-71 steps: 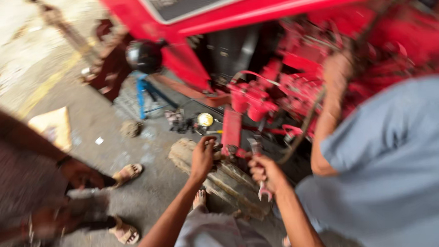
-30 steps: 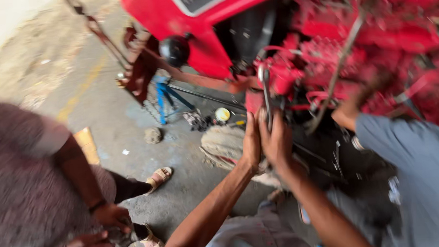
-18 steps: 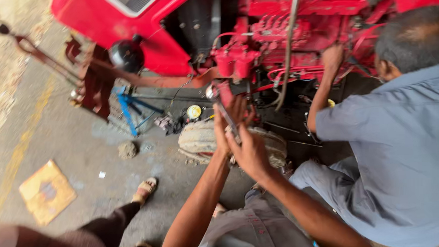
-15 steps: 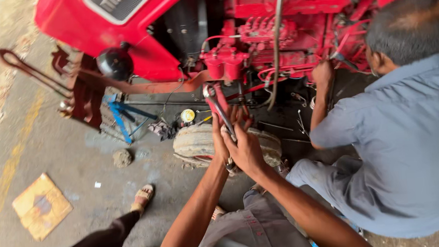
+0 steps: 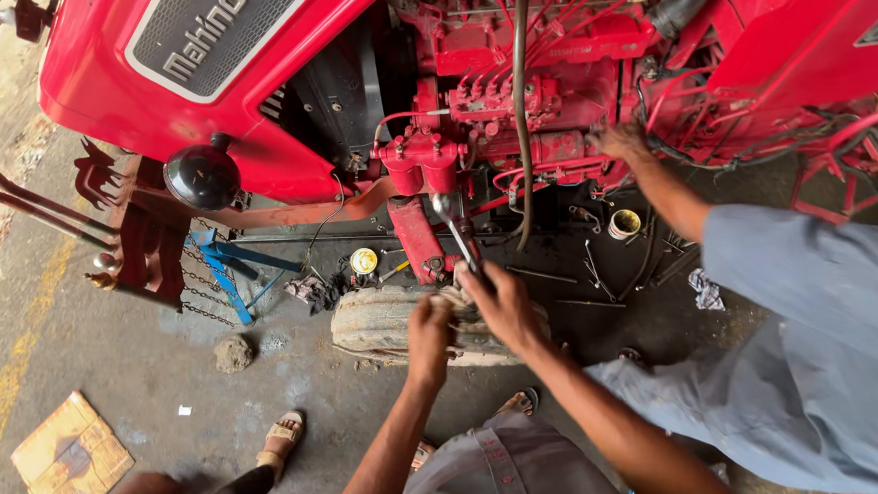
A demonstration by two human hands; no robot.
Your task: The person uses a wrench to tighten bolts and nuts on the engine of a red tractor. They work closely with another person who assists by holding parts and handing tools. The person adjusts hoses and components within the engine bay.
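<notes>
Head view looked down on a red tractor [image 5: 151, 102] with its engine [image 5: 512, 103] laid bare. The person's right hand [image 5: 500, 304] was clamped round the lower end of a long metal wrench [image 5: 456, 231]. The wrench's long axis ran up and slightly left from that fist, and its head pointed at the underside of the red fuel filter housing [image 5: 420, 163], seeming to touch it. The left hand [image 5: 428, 330] sat just beside and below the right, fingers curled together; whether it gripped the wrench or something else could not be told. Both hands hung over a worn block [image 5: 383, 325] lying on the concrete floor [image 5: 116, 394] under the engine.

A small round yellow tin [image 5: 363, 260] stood on the floor left of the wrench, and a small open can [image 5: 624, 224] stood to the right among loose tools; their contents could not be made out. A co-worker in a grey shirt [image 5: 824, 327] reached one hand [image 5: 622, 142] into the engine. A sandalled foot [image 5: 281, 436] and a flattened piece of cardboard [image 5: 70, 472] lay at lower left.
</notes>
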